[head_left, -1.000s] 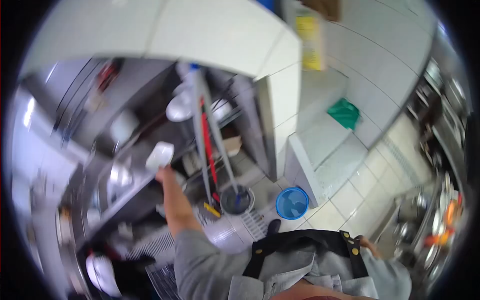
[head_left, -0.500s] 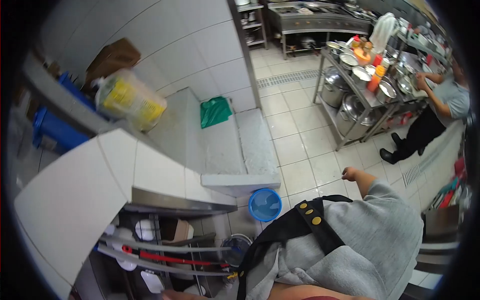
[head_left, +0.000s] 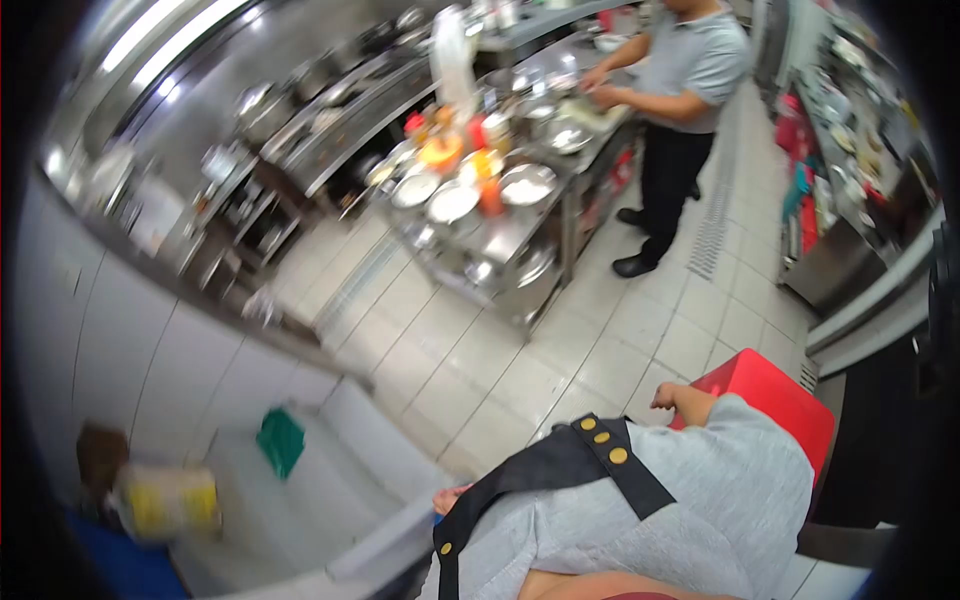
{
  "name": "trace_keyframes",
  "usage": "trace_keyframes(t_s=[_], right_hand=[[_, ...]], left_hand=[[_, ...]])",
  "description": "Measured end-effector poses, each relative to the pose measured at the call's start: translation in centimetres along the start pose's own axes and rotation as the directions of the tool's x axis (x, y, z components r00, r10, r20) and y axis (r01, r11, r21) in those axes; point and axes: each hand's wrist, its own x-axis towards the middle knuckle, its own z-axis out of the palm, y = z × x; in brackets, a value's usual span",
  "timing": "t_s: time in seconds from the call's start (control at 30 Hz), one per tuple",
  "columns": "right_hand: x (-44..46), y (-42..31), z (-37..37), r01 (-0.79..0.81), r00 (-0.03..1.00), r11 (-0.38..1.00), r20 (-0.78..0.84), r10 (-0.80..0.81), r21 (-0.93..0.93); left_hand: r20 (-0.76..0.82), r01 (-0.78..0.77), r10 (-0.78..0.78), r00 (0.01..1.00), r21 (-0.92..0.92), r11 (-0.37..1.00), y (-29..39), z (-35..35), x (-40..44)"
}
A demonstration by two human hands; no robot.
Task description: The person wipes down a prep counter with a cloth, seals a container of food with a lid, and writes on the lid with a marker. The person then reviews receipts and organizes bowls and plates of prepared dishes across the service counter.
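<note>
My left hand (head_left: 451, 497) shows only in part beside the black apron strap (head_left: 505, 468), near the edge of the low grey ledge (head_left: 385, 535). Its fingers are mostly hidden, and I cannot make out anything in them. Out to the right, my right hand (head_left: 667, 397) hangs above the tiled floor with loosely bent fingers and nothing visible in it. Close to it, partly behind my forearm and sleeve, is a red box-shaped object (head_left: 775, 400).
A steel table (head_left: 500, 235) bears pans, bowls and sauce bottles. Another person (head_left: 690, 75) stands at its far side, hands over it. A green cloth (head_left: 281, 441) and a yellow-and-white bag (head_left: 172, 502) lie at the lower left. Shelving (head_left: 840, 240) lines the right.
The view has swung right, bringing the steel table, the person and the red object in. The white container at my left hand, the blue bucket and the long handles are out of view.
</note>
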Motion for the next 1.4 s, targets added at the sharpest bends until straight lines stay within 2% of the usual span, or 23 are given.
trace_keyframes(t_s=[0.03,0.1,0.13,0.17,0.23,0.27,0.33,0.37,0.5,0.57,0.63,0.67,0.7,0.77,0.8,0.83,0.87,0.97,1.03,1.17,1.3,1.37,1.4], right_hand=[[0.9,1.8,-2.1,-0.021,0.999,0.998,-0.032,0.023,0.053],[1.8,5.5,-4.2,0.119,0.884,0.985,-0.439,-0.163,-0.127],[1.8,6.3,-5.7,0.129,0.871,0.985,-0.488,-0.059,0.113],[2.1,6.6,-7.0,0.160,0.863,0.966,-0.504,-0.036,0.204],[1.6,6.4,-10.4,0.286,0.846,0.894,-0.530,-0.066,0.346],[1.4,6.1,-12.0,0.378,0.829,0.837,-0.548,-0.115,0.395],[2.1,6.4,-14.3,0.551,0.788,0.611,-0.595,-0.156,0.568],[2.2,7.6,-15.4,0.538,0.785,0.602,-0.611,-0.104,0.590],[4.7,15.3,-17.6,0.580,0.605,0.686,-0.796,-0.001,0.440],[5.3,21.4,-15.7,0.374,0.714,0.569,-0.619,0.328,0.732],[6.5,27.9,-9.8,0.143,0.496,0.518,-0.514,0.700,0.843],[5.2,29.5,-7.7,-0.137,0.411,0.355,-0.273,0.870,0.925],[6.7,34.0,-5.0,-0.541,0.571,0.376,0.001,0.821,0.752],[5.0,37.1,0.6,-0.556,0.626,0.483,-0.042,0.779,0.676],[3.0,35.5,-0.2,-0.386,0.472,0.069,0.133,0.871,0.920],[2.0,33.7,-0.9,-0.097,0.364,-0.350,0.361,0.859,0.932],[2.6,33.6,-0.4,-0.100,0.356,-0.371,0.382,0.853,0.923],[3.0,34.9,-2.2,-0.196,0.594,-0.007,0.124,0.795,0.981],[5.3,35.9,-6.1,-0.167,0.638,0.011,0.099,0.764,0.986],[10.7,42.3,-15.4,-0.108,0.698,0.038,0.049,0.715,0.993],[13.0,52.6,-25.5,-0.072,0.720,0.099,-0.017,0.693,0.993],[14.0,58.9,-31.8,-0.024,0.690,0.117,-0.068,0.721,0.993],[14.1,62.0,-35.3,0.008,0.656,0.125,-0.100,0.748,0.992]], left_hand=[[0.053,-0.085,0.087,0.995,-0.027,0.996,1.3,3.3,3.2],[0.194,-0.197,0.203,0.960,-0.052,0.979,2.4,9.9,8.9],[0.312,-0.157,0.177,0.933,-0.089,0.984,2.4,13.4,11.0],[0.498,0.070,0.045,0.866,-0.210,0.975,-0.2,18.3,12.0],[0.782,0.569,-0.228,0.580,-0.188,0.800,-2.2,25.8,14.8],[0.834,0.573,-0.262,0.485,-0.077,0.816,-1.4,27.4,16.9],[0.894,0.096,-0.151,0.422,0.121,0.988,1.1,29.8,20.2],[0.915,-0.258,0.013,0.404,0.100,0.961,1.8,30.7,21.1],[0.983,-0.373,-0.026,0.183,0.094,0.923,13.3,42.7,25.4],[0.989,-0.471,0.086,0.118,-0.021,0.882,19.9,48.5,28.6],[0.974,-0.561,0.222,0.040,-0.162,0.812,27.1,54.2,31.6],[0.957,-0.596,0.292,-0.004,-0.236,0.767,30.9,57.2,32.9],[0.933,-0.630,0.358,-0.044,-0.304,0.715,35.5,59.9,34.1],[0.847,-0.676,0.517,-0.121,-0.452,0.583,46.1,66.1,36.3],[0.800,-0.669,0.579,-0.157,-0.518,0.533,52.0,69.3,36.8],[0.759,-0.663,0.624,-0.187,-0.566,0.490,57.8,72.1,36.8],[0.818,-0.500,0.544,-0.188,-0.556,0.664,64.2,73.7,37.1],[0.719,-0.356,0.623,-0.308,-0.694,0.626,80.5,78.6,36.5],[0.693,-0.411,0.636,-0.340,-0.717,0.563,89.3,80.8,35.7],[0.765,-0.416,0.556,-0.326,-0.644,0.642,101.8,83.6,33.6],[0.801,-0.392,0.516,-0.304,-0.599,0.698,107.8,85.5,31.2],[0.879,-0.254,0.339,-0.335,-0.431,0.866,111.0,85.8,30.8],[0.850,-0.234,0.397,-0.346,-0.488,0.840,112.9,85.0,31.3]])
